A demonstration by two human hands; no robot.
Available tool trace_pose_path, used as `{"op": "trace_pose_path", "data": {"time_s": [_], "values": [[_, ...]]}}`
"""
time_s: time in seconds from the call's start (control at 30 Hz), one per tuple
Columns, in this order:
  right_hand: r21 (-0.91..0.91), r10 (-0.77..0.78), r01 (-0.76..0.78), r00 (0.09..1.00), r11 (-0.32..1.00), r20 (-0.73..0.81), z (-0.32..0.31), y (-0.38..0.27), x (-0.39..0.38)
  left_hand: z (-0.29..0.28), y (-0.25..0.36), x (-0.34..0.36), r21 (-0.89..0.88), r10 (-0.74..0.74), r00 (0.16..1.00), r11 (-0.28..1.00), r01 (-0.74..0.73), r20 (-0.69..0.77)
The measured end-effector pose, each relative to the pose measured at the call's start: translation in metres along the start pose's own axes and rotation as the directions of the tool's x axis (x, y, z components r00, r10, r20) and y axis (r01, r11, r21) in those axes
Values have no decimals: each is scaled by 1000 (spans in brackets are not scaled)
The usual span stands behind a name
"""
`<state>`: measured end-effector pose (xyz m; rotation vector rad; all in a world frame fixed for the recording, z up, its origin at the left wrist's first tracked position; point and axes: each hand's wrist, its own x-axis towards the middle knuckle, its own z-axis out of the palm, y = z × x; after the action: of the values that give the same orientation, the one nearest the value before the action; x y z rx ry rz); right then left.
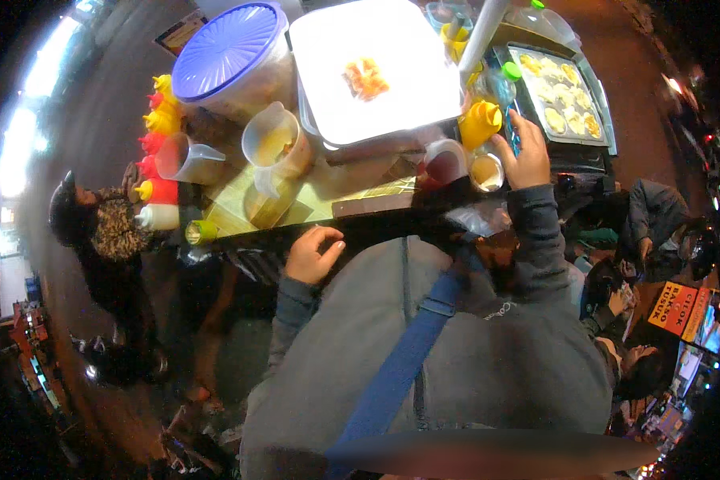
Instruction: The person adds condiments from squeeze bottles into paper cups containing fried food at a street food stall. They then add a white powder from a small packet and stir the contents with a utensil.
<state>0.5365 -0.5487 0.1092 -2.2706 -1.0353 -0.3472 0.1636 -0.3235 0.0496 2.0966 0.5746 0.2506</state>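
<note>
My right hand is at the right side of the stall counter, thumb and forefinger curled about a narrow blue thing, too little shown to name. Just beside its fingers are a yellow squeeze bottle and a clear bottle with a green cap. A small cup with a pale rim is below the thumb. Farther right lies a metal moulded pan with several yellow, egg-like rounds. My left hand hangs loosely at the counter's near edge, holding nothing, its thumb apart from the bent fingers.
A glaring white tray bears orange pieces. Left of it are a tub with a blue lid, a measuring jug, another jug and several red and yellow squeeze bottles. A person stands at left; others sit at right.
</note>
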Motion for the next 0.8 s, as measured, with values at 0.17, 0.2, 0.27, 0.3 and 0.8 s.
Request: {"op": "trace_pose_path", "data": {"time_s": [0.17, 0.2, 0.27, 0.3, 0.8], "values": [[1, 20, -20, 994, 1000, 107, -38, -13, -30, -6, 1, 6, -11, -14, 999, 1000, 14, 42], [-45, -84, 90, 988, 995, 131, -40, -17, -36, -7, 2, 6, -13, -50, 997, 999, 51, 56], [8, -88, 88, 971, 996, 221, -39, -23, -40, -8, 4, 13, 8, 28, 997, 1000, -28, 66], [-5, -73, 76, 973, 997, 219, -35, -25, -40, -8, 5, 17, 33, 43, 997, 998, -45, 64], [-126, -7, 43, 961, 991, 278, -13, -25, -44, 10, 41, 55, 46, 292, 946, 953, -300, 140]]}}
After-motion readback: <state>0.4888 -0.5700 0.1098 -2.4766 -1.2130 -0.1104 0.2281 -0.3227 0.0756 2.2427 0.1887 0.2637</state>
